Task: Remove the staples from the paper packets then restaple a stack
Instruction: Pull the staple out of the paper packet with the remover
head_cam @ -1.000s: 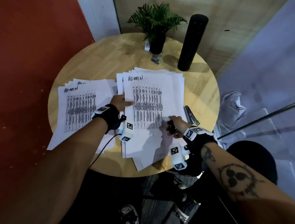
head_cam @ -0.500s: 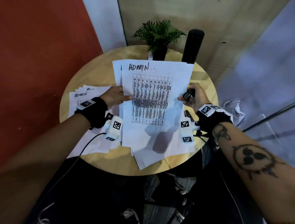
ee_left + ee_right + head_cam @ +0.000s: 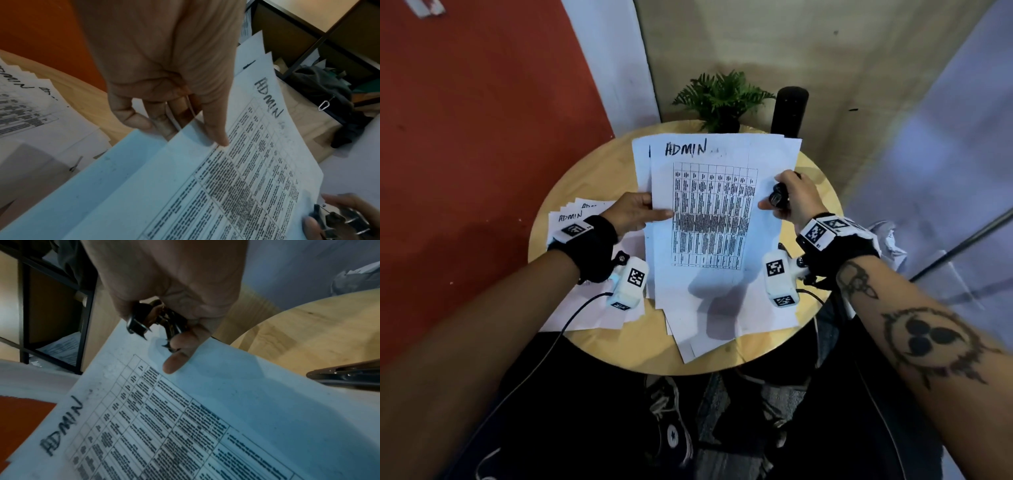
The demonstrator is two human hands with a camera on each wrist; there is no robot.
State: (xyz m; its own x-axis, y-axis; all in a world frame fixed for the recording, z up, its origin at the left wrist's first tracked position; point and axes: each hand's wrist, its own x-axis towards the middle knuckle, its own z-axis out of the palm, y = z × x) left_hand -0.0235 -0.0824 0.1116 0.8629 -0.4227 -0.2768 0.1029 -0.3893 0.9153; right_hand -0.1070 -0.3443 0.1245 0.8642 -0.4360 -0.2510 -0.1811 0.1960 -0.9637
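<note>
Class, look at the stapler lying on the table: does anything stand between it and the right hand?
Yes. The right hand already holds the staple remover and pinches the lifted paper stack; the stapler lies partly under that stack.

Head view downward; wrist views close, sharing held sheets.

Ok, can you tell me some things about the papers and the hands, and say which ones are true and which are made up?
1. Both hands hold the lifted paper stack by its sides. True: the left hand grips the left edge, the right hand the right edge.
2. The right hand is empty apart from the paper. False: it also holds a staple remover.
3. The top sheet says ADMIN. True.
4. The stapler is in the left hand. False: it lies on the round table.
5. More papers lie on the table near the left wrist. True.
</note>
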